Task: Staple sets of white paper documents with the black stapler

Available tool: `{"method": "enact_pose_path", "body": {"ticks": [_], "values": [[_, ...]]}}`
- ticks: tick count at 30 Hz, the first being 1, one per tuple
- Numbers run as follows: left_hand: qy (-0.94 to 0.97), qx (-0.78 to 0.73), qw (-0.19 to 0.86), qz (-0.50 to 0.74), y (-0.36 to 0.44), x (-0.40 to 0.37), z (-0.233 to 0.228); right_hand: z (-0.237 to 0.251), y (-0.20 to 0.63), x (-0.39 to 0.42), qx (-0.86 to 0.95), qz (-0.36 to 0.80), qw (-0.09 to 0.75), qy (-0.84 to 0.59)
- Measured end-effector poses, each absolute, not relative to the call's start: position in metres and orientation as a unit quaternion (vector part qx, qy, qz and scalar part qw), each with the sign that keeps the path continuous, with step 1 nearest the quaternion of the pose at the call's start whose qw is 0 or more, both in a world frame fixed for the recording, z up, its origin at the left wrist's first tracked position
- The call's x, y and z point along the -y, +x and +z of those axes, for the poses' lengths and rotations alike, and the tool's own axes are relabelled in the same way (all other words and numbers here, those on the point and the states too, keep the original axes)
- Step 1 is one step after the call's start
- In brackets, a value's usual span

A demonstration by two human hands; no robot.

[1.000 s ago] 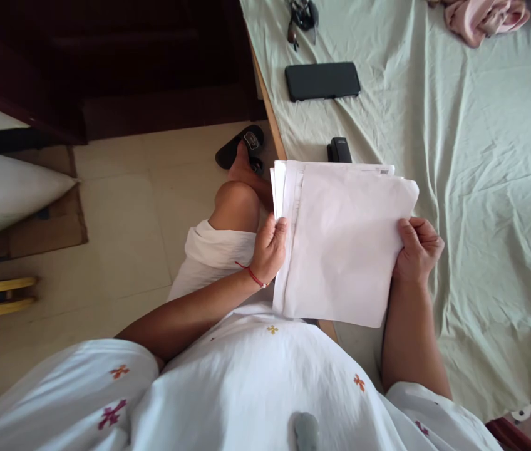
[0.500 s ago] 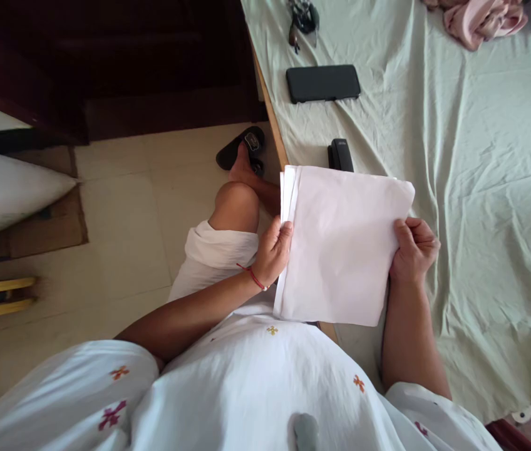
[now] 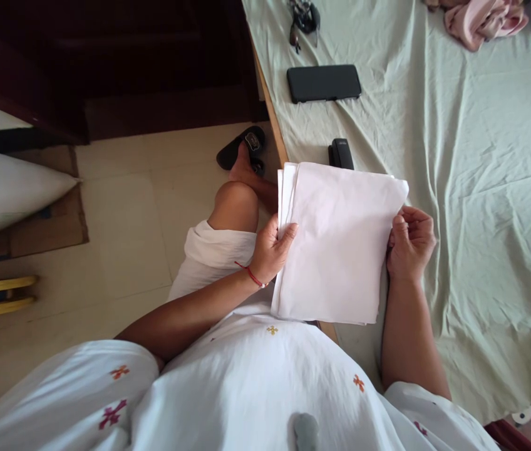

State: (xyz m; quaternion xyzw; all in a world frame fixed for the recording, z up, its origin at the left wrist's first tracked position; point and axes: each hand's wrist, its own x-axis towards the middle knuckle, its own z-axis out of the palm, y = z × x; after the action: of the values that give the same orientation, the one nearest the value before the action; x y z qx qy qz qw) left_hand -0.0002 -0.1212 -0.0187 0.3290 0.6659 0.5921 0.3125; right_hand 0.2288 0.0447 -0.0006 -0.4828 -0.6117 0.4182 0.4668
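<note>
A small stack of white paper sheets (image 3: 335, 244) is held over my lap and the bed's edge, its left edges slightly fanned. My left hand (image 3: 272, 250), with a red thread on the wrist, grips the left side, thumb on top and fingers underneath. At the right edge my right hand (image 3: 411, 244) is closed, with the thumb against the curled fingers at the paper's border. Part of its grip is hidden by the sheets. Just beyond the stack lies a black stapler (image 3: 341, 154), its near end covered by the paper.
A black phone (image 3: 324, 83) and a bunch of keys (image 3: 304, 22) lie on the pale green bedsheet (image 3: 491, 188). Pink cloth (image 3: 486, 22) is heaped at the far right. A white sack (image 3: 7, 188) and a yellow-edged object (image 3: 0, 297) are on the floor at left.
The stack has shifted slightly left. My left thumb reaches further over the top sheet, while my right thumb has slid off its face to the edge and the right hand has loosened.
</note>
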Motion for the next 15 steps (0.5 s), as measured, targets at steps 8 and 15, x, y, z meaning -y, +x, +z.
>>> {"method": "enact_pose_path", "body": {"ticks": [8, 15], "values": [[0.325, -0.642, 0.347, 0.601, 0.0012, 0.1212, -0.0213, -0.0060, 0.2351, -0.0450, 0.618, 0.426, 0.427, -0.504], [0.358, -0.635, 0.364, 0.580, 0.0014, 0.1204, -0.0179, -0.0067, 0.2323, -0.0445, 0.594, 0.428, 0.469, -0.494]]}}
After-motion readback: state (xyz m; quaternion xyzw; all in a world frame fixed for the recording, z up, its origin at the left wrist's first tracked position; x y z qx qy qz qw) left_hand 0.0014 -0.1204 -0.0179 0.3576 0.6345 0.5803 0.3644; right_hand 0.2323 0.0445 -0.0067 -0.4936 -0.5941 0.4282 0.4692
